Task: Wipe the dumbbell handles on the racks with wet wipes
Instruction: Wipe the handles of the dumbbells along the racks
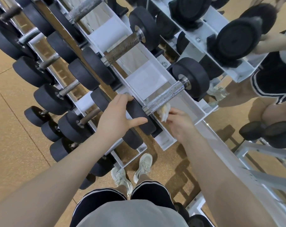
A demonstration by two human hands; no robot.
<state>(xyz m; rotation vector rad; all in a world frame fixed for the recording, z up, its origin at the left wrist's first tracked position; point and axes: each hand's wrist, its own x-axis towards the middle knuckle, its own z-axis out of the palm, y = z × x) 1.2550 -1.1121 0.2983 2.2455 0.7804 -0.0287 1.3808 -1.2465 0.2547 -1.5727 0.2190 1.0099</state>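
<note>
Pinched in our right hand (179, 123) is a crumpled wet wipe (164, 112), which touches the near underside of the chrome handle (165, 95) of the nearest dumbbell on the top tier of the white rack (148, 81). Our left hand (118, 117) holds the near weight head (139, 117) of that same dumbbell, fingers curled over its far edge and thumb spread along its near face, so we judge that it steadies the bar. The handle's long axis runs from near left, at the head under our left hand, to far right, at the far head (193, 76); the wipe sits at the near-left end, just beside the collar. The stroke to come therefore runs away from our grip, up and to the right along the knurled bar, and the right hand is the nearer and the only one placed for it. Beneath the handle lies the rack's clear trough, whose wall stands close to the wipe and may limit how far we can wrap it round the bar. Farther along the same tier rests a second dumbbell with a rusty brown handle (122, 46), and beyond it a third with a dull grey handle (85, 9); both look untreated. To the left, lower tiers carry smaller dumbbells (68, 89). To the right, a mirror (237, 104) repeats the rack and our legs. Near us, our white shoes (143, 164) stand on the tan floor (16, 145).
</note>
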